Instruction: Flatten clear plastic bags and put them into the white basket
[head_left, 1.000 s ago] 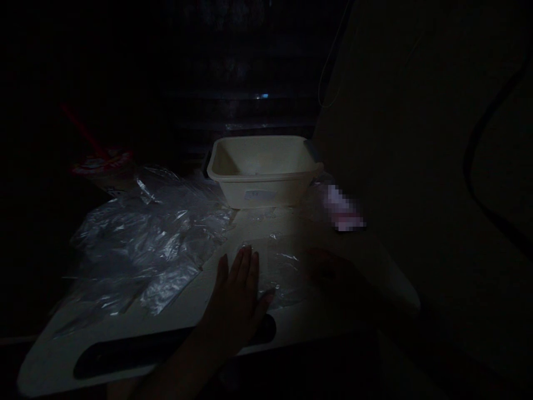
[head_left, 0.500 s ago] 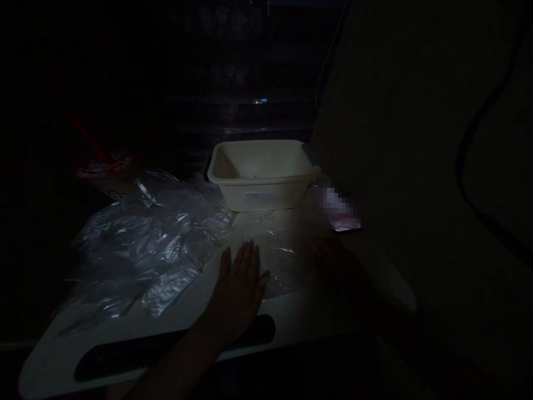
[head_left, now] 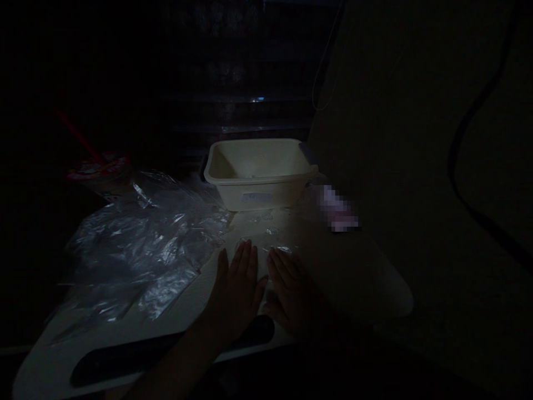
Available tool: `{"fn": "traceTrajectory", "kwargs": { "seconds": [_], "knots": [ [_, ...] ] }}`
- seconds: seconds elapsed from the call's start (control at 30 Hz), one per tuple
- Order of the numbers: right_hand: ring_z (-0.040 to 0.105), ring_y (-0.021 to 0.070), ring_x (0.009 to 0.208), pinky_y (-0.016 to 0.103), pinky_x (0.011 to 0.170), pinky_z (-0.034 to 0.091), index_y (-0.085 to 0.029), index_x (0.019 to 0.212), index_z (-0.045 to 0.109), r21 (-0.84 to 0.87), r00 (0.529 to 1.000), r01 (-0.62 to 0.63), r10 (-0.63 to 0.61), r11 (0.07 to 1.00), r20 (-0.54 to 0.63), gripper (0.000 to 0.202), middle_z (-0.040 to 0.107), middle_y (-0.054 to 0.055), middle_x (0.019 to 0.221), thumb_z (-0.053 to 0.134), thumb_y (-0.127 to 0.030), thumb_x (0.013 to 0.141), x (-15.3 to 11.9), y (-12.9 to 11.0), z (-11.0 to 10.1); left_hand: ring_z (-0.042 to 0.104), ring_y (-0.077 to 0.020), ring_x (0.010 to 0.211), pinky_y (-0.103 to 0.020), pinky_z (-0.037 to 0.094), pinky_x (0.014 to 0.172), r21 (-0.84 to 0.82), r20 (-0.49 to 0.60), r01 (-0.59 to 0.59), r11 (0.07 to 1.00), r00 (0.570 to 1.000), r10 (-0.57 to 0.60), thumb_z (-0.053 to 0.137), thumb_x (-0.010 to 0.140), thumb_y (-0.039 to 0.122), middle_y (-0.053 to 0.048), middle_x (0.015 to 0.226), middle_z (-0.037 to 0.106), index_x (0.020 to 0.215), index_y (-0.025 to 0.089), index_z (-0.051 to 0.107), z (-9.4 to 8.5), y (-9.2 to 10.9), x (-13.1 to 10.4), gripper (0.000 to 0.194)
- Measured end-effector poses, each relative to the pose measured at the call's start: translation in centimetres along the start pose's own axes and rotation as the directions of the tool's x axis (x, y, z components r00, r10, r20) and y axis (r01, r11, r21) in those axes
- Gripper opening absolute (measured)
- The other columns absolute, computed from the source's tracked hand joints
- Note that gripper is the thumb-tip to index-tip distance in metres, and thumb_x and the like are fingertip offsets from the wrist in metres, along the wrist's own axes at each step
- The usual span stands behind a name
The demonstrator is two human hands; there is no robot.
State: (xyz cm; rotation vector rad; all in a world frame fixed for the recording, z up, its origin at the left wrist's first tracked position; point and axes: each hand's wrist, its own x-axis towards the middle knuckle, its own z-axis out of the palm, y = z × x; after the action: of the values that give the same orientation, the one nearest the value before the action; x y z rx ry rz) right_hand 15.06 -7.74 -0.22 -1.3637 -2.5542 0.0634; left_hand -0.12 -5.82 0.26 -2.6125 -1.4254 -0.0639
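Observation:
Fingers stretched out, my left hand (head_left: 237, 286) lies flat at the middle of a small white table (head_left: 385, 283). Close to its right, my right hand (head_left: 289, 289) is also flat with extended fingers, partly lost in the dark. Both rest on or beside a thin clear plastic sheet or bag (head_left: 277, 244), whose edges are hard to make out. Left of my hands spreads a heap of crumpled clear plastic bags (head_left: 154, 239). Beyond the fingertips stands a cream plastic basin (head_left: 287, 191) with a small label on its front.
At the back left is a cup (head_left: 102, 175) with a red straw. A lit phone-like device (head_left: 339, 214), its screen blurred out, lies right of the basin. A dark slot (head_left: 125, 358) runs along the table's near edge. A cable (head_left: 458, 183) hangs at the right. The room is very dark.
My right hand has come in from the right and now lies flat on the plastic beside my left hand. The left hand has stayed nearly in place.

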Motion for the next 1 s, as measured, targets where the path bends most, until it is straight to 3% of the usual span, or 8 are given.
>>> {"fn": "traceTrajectory", "kwargs": {
  "seconds": [0.23, 0.37, 0.43, 0.53, 0.63, 0.73, 0.83, 1.0],
  "knots": [
    [0.025, 0.0270, 0.117, 0.044, 0.092, 0.024, -0.001, 0.120, 0.033, -0.169, 0.997, -0.073, 0.066, 0.983, -0.048, 0.055, 0.031, 0.018, 0.126, 0.035, -0.036, 0.077, -1.5, 2.2, 0.0, 0.014, -0.0273, 0.120, -0.051, 0.011, 0.094, -0.008, -0.001, 0.005, 1.000, 1.000, -0.005, 0.020, 0.083, 0.038, -0.019, 0.130, 0.023, 0.122, 0.003, 0.026, -0.4, 0.1, 0.0, 0.053],
    [0.035, 0.0285, 0.111, 0.050, 0.088, 0.026, -0.006, 0.113, 0.044, -0.260, 0.993, -0.112, 0.114, 0.959, -0.008, 0.047, 0.040, 0.018, 0.120, 0.032, -0.035, 0.079, -2.0, 4.1, -1.0, 0.014, -0.0268, 0.121, -0.050, 0.011, 0.094, -0.010, -0.008, 0.014, 1.000, 1.000, -0.014, 0.019, 0.083, 0.038, -0.019, 0.130, 0.023, 0.122, 0.003, 0.026, -0.3, 0.1, 0.0, 0.053],
    [0.035, 0.0305, 0.110, 0.054, 0.086, 0.024, -0.008, 0.107, 0.049, -0.277, 0.987, -0.146, 0.157, 0.950, 0.018, 0.044, 0.043, 0.019, 0.118, 0.030, -0.036, 0.080, -1.9, 4.8, -1.8, 0.015, -0.0269, 0.120, -0.051, 0.011, 0.094, -0.013, -0.012, 0.015, 1.000, 1.000, -0.015, 0.019, 0.083, 0.038, -0.019, 0.130, 0.024, 0.122, 0.003, 0.026, -0.2, 0.1, 0.0, 0.053],
    [0.028, 0.0295, 0.115, 0.053, 0.090, 0.019, -0.006, 0.108, 0.049, -0.255, 0.981, -0.193, 0.191, 0.948, -0.034, 0.045, 0.041, 0.018, 0.120, 0.025, -0.035, 0.082, -0.6, 4.3, -2.5, 0.015, -0.0272, 0.120, -0.051, 0.012, 0.093, -0.020, -0.015, 0.016, 1.000, 1.000, -0.017, 0.020, 0.083, 0.038, -0.019, 0.129, 0.025, 0.122, 0.003, 0.027, -0.3, 0.1, 0.0, 0.052],
    [0.022, 0.0242, 0.118, 0.042, 0.095, 0.020, -0.004, 0.118, 0.037, -0.151, 0.997, -0.051, 0.042, 0.987, -0.061, 0.049, 0.031, 0.015, 0.127, 0.025, -0.035, 0.082, 1.4, 2.7, -2.3, 0.017, -0.0278, 0.120, -0.052, 0.013, 0.093, -0.026, -0.018, 0.009, 1.000, 1.000, -0.009, 0.020, 0.083, 0.036, -0.020, 0.129, 0.025, 0.121, 0.002, 0.028, -0.5, 0.1, 0.0, 0.051],
    [0.019, 0.0236, 0.119, 0.042, 0.095, 0.020, -0.004, 0.121, 0.032, -0.062, 0.998, 0.054, -0.054, 0.997, -0.009, 0.052, 0.027, 0.014, 0.129, 0.029, -0.037, 0.081, 2.8, 1.4, -1.4, 0.018, -0.0285, 0.119, -0.053, 0.013, 0.092, -0.027, -0.012, -0.007, 1.000, 1.000, 0.006, 0.021, 0.082, 0.032, -0.020, 0.128, 0.027, 0.121, 0.001, 0.029, -0.6, 0.0, -0.1, 0.050],
    [0.019, 0.0241, 0.119, 0.044, 0.095, 0.018, -0.004, 0.122, 0.031, -0.050, 0.999, 0.042, -0.040, 0.998, 0.033, 0.055, 0.027, 0.014, 0.129, 0.030, -0.040, 0.080, 2.9, 1.6, -0.6, 0.018, -0.0286, 0.119, -0.053, 0.013, 0.092, -0.024, -0.004, -0.007, 1.000, 1.000, 0.007, 0.021, 0.082, 0.033, -0.020, 0.128, 0.026, 0.121, 0.001, 0.028, -0.6, -0.1, 0.0, 0.051],
    [0.020, 0.0249, 0.119, 0.046, 0.094, 0.018, -0.003, 0.122, 0.030, -0.114, 0.999, -0.014, 0.019, 0.993, 0.040, 0.054, 0.026, 0.015, 0.129, 0.029, -0.037, 0.080, 1.6, 4.0, -0.8, 0.017, -0.0275, 0.120, -0.052, 0.014, 0.092, -0.011, -0.025, 0.019, 1.000, 0.999, -0.020, 0.020, 0.083, 0.037, -0.020, 0.128, 0.026, 0.121, 0.004, 0.028, -0.5, 0.0, 0.0, 0.051]
  ]
}}
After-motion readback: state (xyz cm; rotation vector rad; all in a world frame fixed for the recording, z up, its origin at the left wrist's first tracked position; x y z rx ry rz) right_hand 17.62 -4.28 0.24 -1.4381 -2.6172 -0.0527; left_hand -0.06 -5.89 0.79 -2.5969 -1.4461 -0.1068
